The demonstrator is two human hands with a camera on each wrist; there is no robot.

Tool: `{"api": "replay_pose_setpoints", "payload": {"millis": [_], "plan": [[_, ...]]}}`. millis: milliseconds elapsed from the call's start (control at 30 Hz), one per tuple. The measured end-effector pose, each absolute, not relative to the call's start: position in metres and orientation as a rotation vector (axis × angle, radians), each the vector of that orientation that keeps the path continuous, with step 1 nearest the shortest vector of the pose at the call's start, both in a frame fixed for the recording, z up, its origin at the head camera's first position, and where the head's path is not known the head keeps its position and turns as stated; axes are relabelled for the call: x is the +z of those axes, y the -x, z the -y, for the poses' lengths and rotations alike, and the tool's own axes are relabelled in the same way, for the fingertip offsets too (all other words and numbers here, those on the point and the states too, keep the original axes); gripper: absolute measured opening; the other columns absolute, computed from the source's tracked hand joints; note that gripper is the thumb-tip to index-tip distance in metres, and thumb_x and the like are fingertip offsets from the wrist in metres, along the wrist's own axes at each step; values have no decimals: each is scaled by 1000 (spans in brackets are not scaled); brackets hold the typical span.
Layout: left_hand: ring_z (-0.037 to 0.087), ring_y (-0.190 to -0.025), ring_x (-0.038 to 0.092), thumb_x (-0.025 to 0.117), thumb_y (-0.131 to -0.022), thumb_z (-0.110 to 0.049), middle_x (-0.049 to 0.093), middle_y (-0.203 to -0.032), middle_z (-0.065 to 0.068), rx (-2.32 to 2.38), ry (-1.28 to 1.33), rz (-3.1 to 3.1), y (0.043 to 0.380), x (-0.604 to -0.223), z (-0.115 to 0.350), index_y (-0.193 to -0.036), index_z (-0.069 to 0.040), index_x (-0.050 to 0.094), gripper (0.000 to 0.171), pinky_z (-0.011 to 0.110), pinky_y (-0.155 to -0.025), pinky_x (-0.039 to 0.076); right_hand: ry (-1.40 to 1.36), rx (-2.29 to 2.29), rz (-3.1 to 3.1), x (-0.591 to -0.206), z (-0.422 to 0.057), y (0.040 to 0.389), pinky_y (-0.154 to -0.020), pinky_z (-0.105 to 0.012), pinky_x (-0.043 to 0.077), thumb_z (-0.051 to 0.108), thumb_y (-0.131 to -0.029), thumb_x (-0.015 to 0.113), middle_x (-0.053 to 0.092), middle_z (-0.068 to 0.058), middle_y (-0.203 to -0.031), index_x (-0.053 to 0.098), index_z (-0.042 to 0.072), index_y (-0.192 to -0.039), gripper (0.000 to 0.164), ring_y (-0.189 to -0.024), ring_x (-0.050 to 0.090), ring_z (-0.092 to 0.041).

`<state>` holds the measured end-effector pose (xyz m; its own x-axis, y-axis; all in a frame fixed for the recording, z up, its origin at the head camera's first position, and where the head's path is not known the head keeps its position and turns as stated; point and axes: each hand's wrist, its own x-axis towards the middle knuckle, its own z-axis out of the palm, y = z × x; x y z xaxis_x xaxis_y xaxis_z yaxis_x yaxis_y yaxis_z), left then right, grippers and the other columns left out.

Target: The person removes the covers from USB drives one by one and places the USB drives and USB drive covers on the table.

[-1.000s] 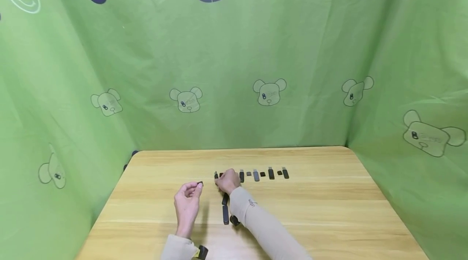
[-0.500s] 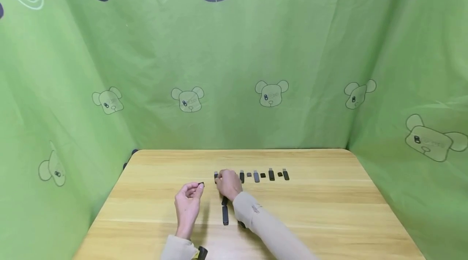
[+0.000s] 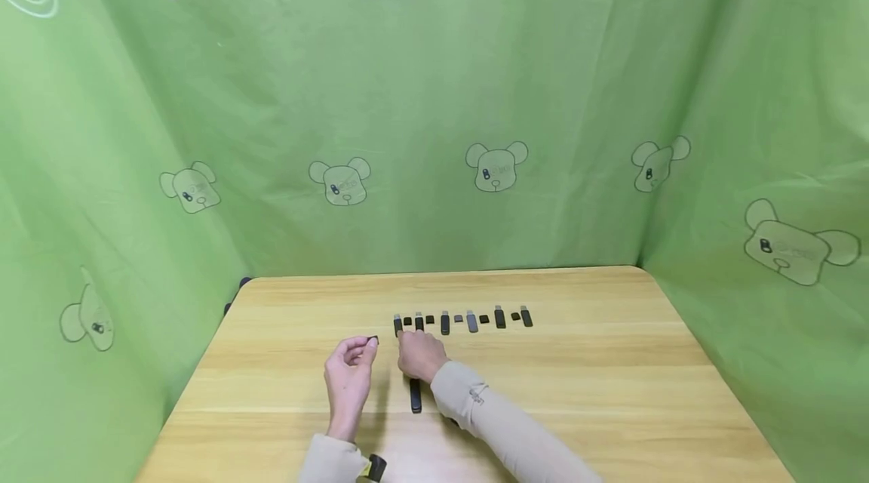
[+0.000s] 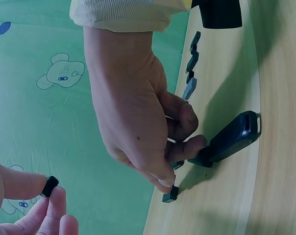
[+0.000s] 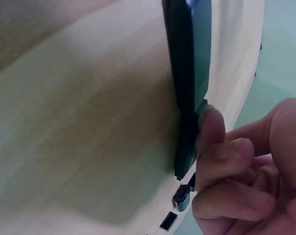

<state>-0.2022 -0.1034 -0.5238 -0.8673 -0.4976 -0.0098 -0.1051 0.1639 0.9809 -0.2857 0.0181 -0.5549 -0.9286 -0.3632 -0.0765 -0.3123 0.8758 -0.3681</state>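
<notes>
A small black cap [image 4: 49,186] is pinched between the thumb and fingers of my left hand [image 3: 348,385], raised over the left part of the table. My right hand [image 3: 421,355] is low over the tabletop, just nearer than a row of USB sticks. In the right wrist view, one fingertip lies along the edge of a black stick-like piece [image 5: 185,147]; I cannot tell whether it is gripped. A longer black USB stick [image 3: 416,396] lies end to end with that piece. The leftmost black USB stick [image 3: 398,324] stands by the right hand's knuckles.
Along the row lie more USB sticks with bare plugs, among them a black one [image 3: 444,322] and a grey one [image 3: 471,321]. Small caps, such as a black cap [image 3: 484,319], sit between them. Green curtains [image 3: 407,234] surround the wooden table [image 3: 611,392].
My right hand has drawn back toward me from the row, uncovering a black USB stick and caps beside it. The left hand keeps its pinch on the cap.
</notes>
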Motion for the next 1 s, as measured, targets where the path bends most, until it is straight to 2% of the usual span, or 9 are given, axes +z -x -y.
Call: {"api": "replay_pose_setpoints", "payload": {"millis": [200, 367, 467, 600, 867, 1000], "plan": [[16, -86, 61, 74, -93, -25, 76, -102, 13, -1740, -581, 2145, 202, -525, 105, -109, -7, 71, 24, 26, -78, 48, 513, -542, -2876, -553, -16, 286, -49, -28, 48, 6, -90, 63, 75, -16, -101, 63, 3, -134, 45, -59, 58, -18], [16, -87, 62, 73, -93, -24, 76, -104, 14, -1745, -574, 2146, 200, -525, 105, -116, -9, 70, 28, 28, -77, 50, 510, -534, -2864, -556, -13, 287, -49, -28, 48, 9, -93, 60, 74, -18, -117, 60, 4, -139, 46, -63, 61, -18], [16, -86, 63, 73, -93, -21, 77, -103, 14, -1719, -539, 2145, 201, -526, 106, -119, -13, 71, 27, 28, -76, 51, 510, -539, -2871, -555, -13, 287, -51, -29, 49, 12, -98, 58, 74, -18, -120, 60, 6, -139, 42, -69, 65, -20], [14, -84, 64, 72, -93, -18, 77, -102, 14, -1680, -492, 2144, 202, -526, 105, -115, -13, 74, 22, 27, -76, 51, 530, -544, -2878, -552, -15, 286, -55, -31, 52, 16, -101, 55, 72, -18, -124, 61, 6, -138, 39, -78, 69, -25], [17, -85, 64, 72, -93, -16, 76, -103, 16, -1671, -488, 2168, 201, -527, 105, -112, -10, 75, 20, 27, -76, 50, 588, -529, -2892, -553, -19, 285, -61, -36, 57, 18, -103, 53, 74, -17, -119, 63, 10, -137, 35, -86, 73, -30], [18, -86, 64, 71, -94, -15, 76, -103, 17, -1655, -484, 2185, 201, -527, 104, -113, -8, 74, 21, 28, -75, 51, 578, -573, -2897, -555, -20, 287, -56, -34, 54, 19, -105, 52, 75, -18, -116, 61, 12, -139, 36, -76, 70, -27]]}}
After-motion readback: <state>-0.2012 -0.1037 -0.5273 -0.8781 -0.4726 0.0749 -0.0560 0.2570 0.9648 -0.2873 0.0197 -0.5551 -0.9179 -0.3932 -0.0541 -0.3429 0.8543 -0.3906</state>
